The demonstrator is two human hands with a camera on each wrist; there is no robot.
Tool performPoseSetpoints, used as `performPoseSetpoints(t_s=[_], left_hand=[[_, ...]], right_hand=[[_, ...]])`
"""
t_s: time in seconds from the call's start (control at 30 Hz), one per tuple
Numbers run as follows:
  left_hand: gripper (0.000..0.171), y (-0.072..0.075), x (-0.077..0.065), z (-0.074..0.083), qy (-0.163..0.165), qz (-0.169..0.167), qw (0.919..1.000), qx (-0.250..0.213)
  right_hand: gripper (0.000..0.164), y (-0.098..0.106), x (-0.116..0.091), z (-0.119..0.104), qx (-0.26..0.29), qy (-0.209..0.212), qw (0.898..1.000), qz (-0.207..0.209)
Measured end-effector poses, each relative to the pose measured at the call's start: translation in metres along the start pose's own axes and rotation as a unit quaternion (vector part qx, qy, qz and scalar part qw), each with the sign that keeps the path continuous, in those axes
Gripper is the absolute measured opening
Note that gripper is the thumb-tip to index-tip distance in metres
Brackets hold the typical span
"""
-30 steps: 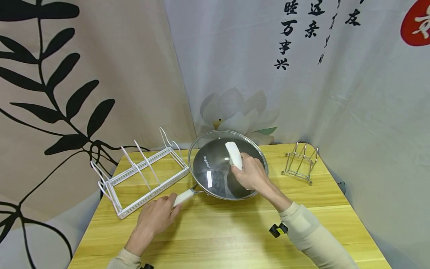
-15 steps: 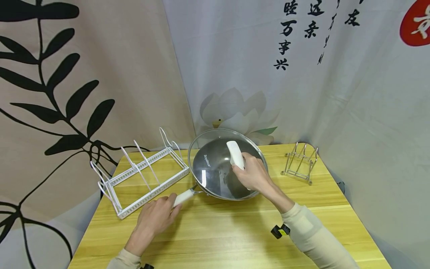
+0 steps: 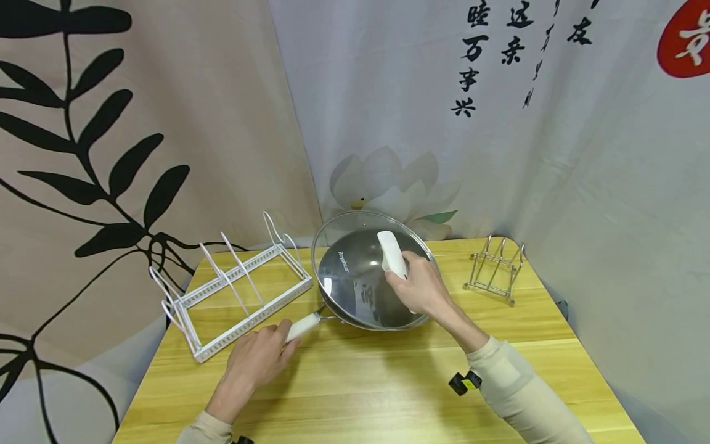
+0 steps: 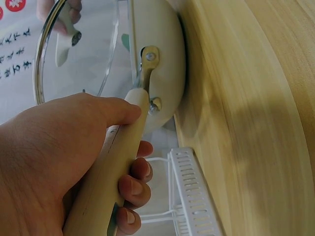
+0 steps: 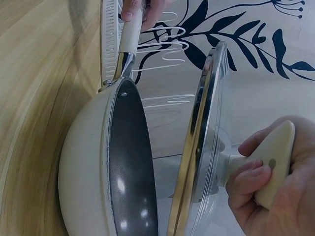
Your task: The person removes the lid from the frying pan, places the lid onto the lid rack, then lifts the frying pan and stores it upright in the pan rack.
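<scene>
A cream frying pan point(image 5: 81, 167) with a dark inside stands on the table. My left hand point(image 3: 259, 354) grips its pale handle point(image 3: 302, 327), thumb along the top and fingers curled beneath in the left wrist view. Above the pan is a glass lid point(image 3: 346, 296) with a metal rim. My right hand point(image 3: 420, 285) holds the lid by its cream knob point(image 3: 391, 254), fingers curled round the stem. A gap separates lid and pan rim in the right wrist view, wide enough to show the dark inside. From the head, the lid overlaps most of the pan.
Left of the pan lies a white rack point(image 3: 249, 311) with upright wire dividers, close to the pan's side. A small metal wire rack point(image 3: 495, 271) stands at the table's back right. Behind the wooden table point(image 3: 355, 394) hangs a printed curtain point(image 3: 383, 111).
The lid has risen slightly with my right hand, and more of the pan's rim shows at its lower left. My left hand and the pan have stayed put.
</scene>
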State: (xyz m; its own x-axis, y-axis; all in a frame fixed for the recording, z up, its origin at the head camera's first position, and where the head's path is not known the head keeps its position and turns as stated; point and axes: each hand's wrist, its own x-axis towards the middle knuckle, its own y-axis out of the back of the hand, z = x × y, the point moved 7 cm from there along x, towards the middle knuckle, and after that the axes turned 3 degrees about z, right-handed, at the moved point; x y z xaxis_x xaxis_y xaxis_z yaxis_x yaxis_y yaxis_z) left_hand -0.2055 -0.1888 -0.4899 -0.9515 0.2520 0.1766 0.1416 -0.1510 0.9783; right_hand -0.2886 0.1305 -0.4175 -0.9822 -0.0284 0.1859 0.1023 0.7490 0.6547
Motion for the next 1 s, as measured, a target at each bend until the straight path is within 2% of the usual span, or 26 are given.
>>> performPoseSetpoints(t_s=[0.37,0.6,1.0], left_hand=[[0.023,0.0018,-0.0001,0.0011,-0.006,0.013,0.9999,0.002],[0.023,0.0005,-0.0003,0.0003,-0.004,0.010,0.9999,0.003],[0.023,0.0014,0.0001,0.0007,-0.004,0.014,0.9999,0.004]], right_hand=[[0.049,0.0045,-0.0007,0.0005,0.027,-0.002,1.000,-0.003],[0.051,0.0051,0.0003,0.0026,0.040,-0.017,0.999,-0.012],[0.053,0.0060,0.0026,0.0053,0.102,-0.032,0.994,-0.030]])
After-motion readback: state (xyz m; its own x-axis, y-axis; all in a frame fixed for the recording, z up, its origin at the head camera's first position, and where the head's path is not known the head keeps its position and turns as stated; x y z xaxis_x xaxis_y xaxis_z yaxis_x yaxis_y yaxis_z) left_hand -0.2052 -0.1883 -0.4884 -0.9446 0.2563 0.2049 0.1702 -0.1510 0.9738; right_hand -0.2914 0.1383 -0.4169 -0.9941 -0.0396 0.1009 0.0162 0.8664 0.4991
